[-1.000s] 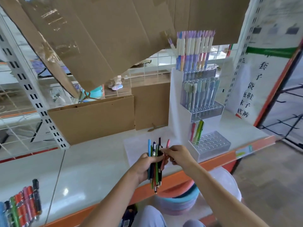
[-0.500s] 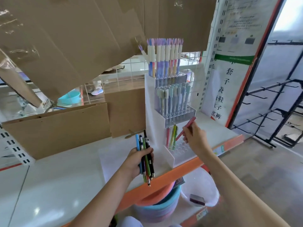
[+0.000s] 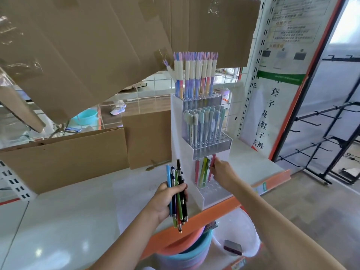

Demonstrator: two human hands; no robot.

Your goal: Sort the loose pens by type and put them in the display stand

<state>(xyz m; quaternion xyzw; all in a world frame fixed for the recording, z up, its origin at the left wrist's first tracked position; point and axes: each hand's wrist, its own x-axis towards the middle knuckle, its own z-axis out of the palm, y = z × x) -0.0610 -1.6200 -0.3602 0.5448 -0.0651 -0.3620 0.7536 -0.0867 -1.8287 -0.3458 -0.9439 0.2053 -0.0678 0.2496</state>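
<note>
- On the far left, flattened brown cardboard sheets [image 3: 64,158] lean behind the pale glossy tabletop [image 3: 58,221].
- The left hand [image 3: 165,199] hovers over the tabletop's front edge, its grip curled round a mixed bundle of loose pens [image 3: 178,193] in blue, green, black and purple, held roughly upright with tips pointing down.
- Just right of it stands the white tiered acrylic display stand [image 3: 202,145]: the top tier holds pastel pens with white caps, the middle tier grey-blue capped pens, and the bottom perforated tier only a pink pen and a couple of yellow-green ones.
- The right hand [image 3: 222,170] is at that bottom tier, its grip pinching a slim red-pink pen [image 3: 212,168] that stands nearly upright beside the yellow-green ones; whether its tip is already seated in a hole cannot be told.
- The step in hand looks like slotting this pen in; next it likely calls for letting go, then picking a matching pen from the bundle.
</note>
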